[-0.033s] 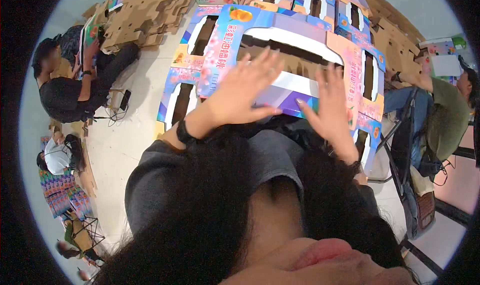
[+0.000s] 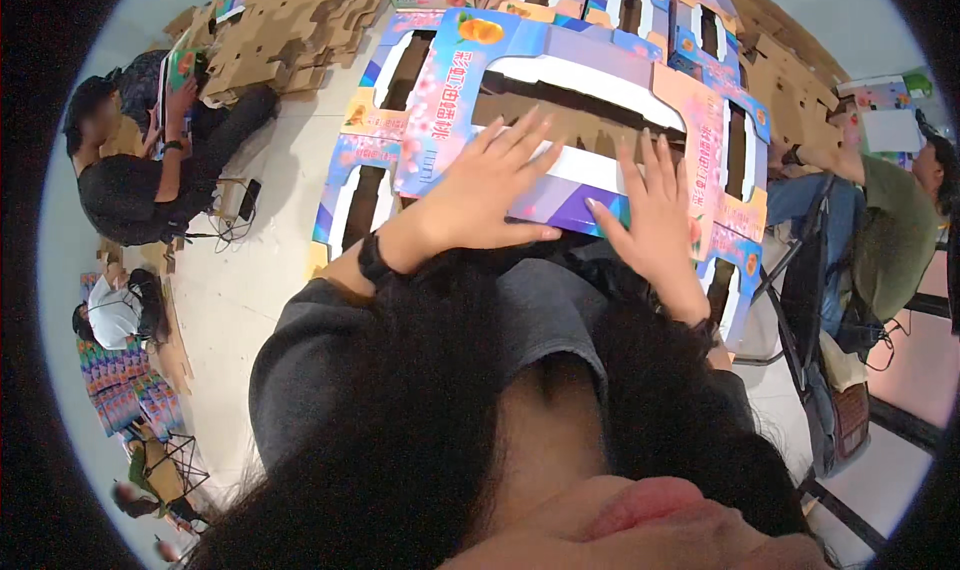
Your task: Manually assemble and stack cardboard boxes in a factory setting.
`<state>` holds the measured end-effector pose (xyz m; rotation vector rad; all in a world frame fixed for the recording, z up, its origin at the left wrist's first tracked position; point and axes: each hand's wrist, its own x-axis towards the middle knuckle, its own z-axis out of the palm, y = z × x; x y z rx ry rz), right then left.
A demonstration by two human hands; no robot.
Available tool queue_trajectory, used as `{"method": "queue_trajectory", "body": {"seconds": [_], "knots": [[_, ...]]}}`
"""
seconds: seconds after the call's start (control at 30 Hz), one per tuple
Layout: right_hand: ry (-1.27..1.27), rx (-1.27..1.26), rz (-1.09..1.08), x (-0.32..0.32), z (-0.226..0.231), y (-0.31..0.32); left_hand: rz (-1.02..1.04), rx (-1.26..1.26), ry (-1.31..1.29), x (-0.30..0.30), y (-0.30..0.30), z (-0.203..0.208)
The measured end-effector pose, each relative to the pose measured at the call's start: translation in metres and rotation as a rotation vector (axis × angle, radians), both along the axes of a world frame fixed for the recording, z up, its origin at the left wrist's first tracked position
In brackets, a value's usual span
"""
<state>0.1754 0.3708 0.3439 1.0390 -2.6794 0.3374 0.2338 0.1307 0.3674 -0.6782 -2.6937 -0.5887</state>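
A colourful printed cardboard box (image 2: pixel 470 70) lies right in front of me, with a wide cut-out on its upper side. Brown cardboard (image 2: pixel 580 120) shows inside that opening, and a white flap edge (image 2: pixel 590 167) runs along its near side. My left hand (image 2: pixel 482 188) rests flat on the left part of the box, fingers spread over the near rim of the cut-out. On the right part lies my right hand (image 2: pixel 655 205), palm down, its fingers also apart and reaching the opening. Neither hand grips anything. The palms hide parts of the near panel.
Similar printed boxes (image 2: pixel 630 10) with cut-outs surround this one. Flattened brown cardboard (image 2: pixel 290 40) is piled at the far left, and more (image 2: pixel 790 60) at the far right. A seated person in black (image 2: pixel 130 190) is on the left; another in green (image 2: pixel 900 230) sits at right.
Both hands have slid slightly toward me across the box, and their motion blur has lessened. The box looks unmoved.
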Motion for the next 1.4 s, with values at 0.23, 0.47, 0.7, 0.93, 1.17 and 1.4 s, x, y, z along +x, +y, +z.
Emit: {"method": "queue_trajectory", "body": {"seconds": [0.23,0.47,0.7,0.93,1.17,1.4], "knots": [[-0.112,0.058,0.109,0.001,0.01,-0.001,-0.014,-0.254,-0.129,-0.006,0.005,-0.019],[-0.157,0.112,0.077,-0.002,0.003,0.0,-0.017,-0.289,-0.175,-0.01,0.006,-0.022],[-0.304,-0.383,0.266,-0.013,0.009,0.029,-0.21,0.088,-0.149,-0.005,-0.011,-0.001],[-0.291,-0.898,-0.208,-0.012,-0.02,0.108,0.318,0.761,-0.225,0.006,-0.094,-0.01],[-1.554,-1.335,-0.185,-0.008,-0.083,0.118,0.428,1.357,-0.98,0.033,-0.15,-0.076],[-1.587,-1.759,-0.237,-0.028,-0.063,0.098,0.453,1.136,-0.947,0.034,-0.139,-0.063]]}}
